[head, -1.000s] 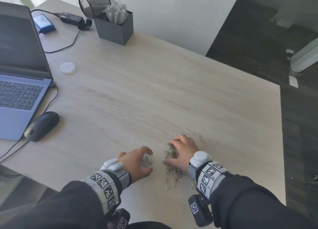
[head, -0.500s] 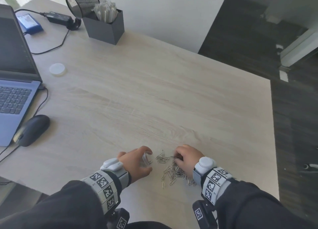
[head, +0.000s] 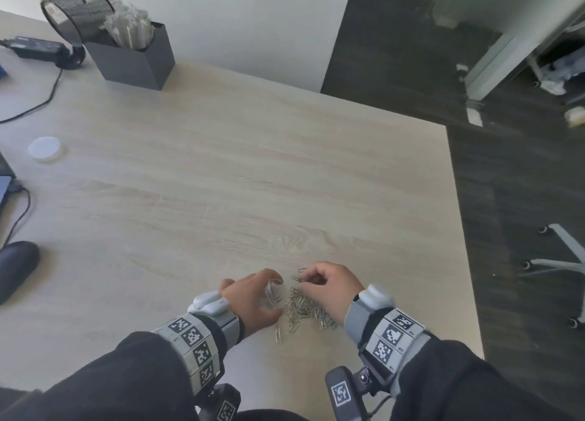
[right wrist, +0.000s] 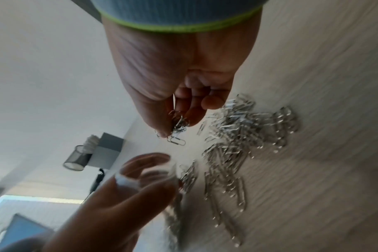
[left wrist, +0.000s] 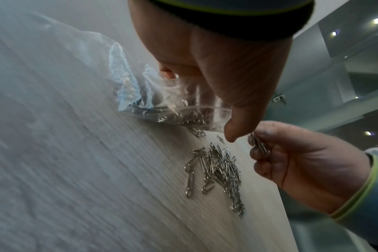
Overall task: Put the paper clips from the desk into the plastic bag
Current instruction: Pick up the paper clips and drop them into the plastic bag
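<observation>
A pile of silver paper clips [head: 304, 310] [left wrist: 221, 168] [right wrist: 237, 139] lies on the desk near its front edge. My left hand [head: 253, 297] [left wrist: 216, 71] [right wrist: 123, 192] grips the mouth of a small clear plastic bag [head: 271, 292] [left wrist: 162, 104] [right wrist: 153, 172] just left of the pile; several clips show inside it. My right hand [head: 329, 286] [left wrist: 291, 153] [right wrist: 175, 95] is lifted just above the pile and pinches a small bunch of clips [left wrist: 258, 144] [right wrist: 178, 127] between thumb and fingers, close to the bag's opening.
A dark box of white sachets [head: 133, 56] and a tipped mesh cup [head: 77, 10] stand at the back left. A white lid [head: 44, 148], a mouse [head: 15, 268], cables and a power adapter [head: 34, 48] lie at the left. The desk's right edge [head: 459, 224] is near my right hand.
My right hand has gathered a bunch of clips from the pile and raised it toward the bag. The left hand has stayed in place with the bag. The head view has panned right.
</observation>
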Motion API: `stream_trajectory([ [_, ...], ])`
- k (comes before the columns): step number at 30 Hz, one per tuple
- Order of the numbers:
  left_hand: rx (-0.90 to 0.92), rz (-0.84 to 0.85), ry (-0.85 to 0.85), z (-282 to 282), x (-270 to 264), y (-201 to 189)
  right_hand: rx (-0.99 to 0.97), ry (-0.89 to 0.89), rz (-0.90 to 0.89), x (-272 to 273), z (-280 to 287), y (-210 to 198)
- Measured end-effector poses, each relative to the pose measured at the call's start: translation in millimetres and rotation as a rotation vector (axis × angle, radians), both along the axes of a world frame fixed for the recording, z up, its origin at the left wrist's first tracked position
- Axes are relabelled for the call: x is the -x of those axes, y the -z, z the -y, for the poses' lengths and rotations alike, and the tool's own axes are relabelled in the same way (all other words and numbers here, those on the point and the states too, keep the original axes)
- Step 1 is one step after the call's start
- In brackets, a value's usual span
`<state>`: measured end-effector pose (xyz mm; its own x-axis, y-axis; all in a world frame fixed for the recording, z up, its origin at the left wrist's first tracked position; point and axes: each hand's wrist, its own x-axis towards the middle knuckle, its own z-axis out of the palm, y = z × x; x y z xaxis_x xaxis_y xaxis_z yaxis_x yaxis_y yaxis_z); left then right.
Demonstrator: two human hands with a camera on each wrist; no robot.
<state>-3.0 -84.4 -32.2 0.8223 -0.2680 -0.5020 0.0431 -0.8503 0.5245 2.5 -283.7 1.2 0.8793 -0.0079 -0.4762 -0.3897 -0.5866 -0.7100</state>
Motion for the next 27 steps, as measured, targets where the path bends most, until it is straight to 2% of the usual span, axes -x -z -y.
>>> stream_trajectory([
  [6, 0.005, -0.006, 0.011, 3.8, 0.0, 7.9, -0.133, -0.082, -0.010, 7.0, -27.4, -12.8],
  [10, 0.012, 0.025, 0.019, 1.0, 0.0, 7.0, -0.143, -0.050, 0.013, 5.5, -17.2, -16.2],
  [14, 0.033, 0.078, 0.024, -0.8, 0.7, 1.5, 0.094, -0.015, 0.077, 1.9, 20.0, -7.5],
  [18, 0.040, 0.061, 0.018, -4.5, 1.9, -0.3, 0.383, -0.221, -0.060, 4.5, 61.2, 10.2],
  [21, 0.026, 0.062, 0.014, -4.5, 3.1, -1.5, 0.412, -0.339, -0.092, 8.6, 72.7, 19.1],
  [27, 0.014, 0.054, 0.002, -7.1, 5.0, 0.5, 0.429, -0.515, -0.013, 13.8, 52.6, 27.7],
])
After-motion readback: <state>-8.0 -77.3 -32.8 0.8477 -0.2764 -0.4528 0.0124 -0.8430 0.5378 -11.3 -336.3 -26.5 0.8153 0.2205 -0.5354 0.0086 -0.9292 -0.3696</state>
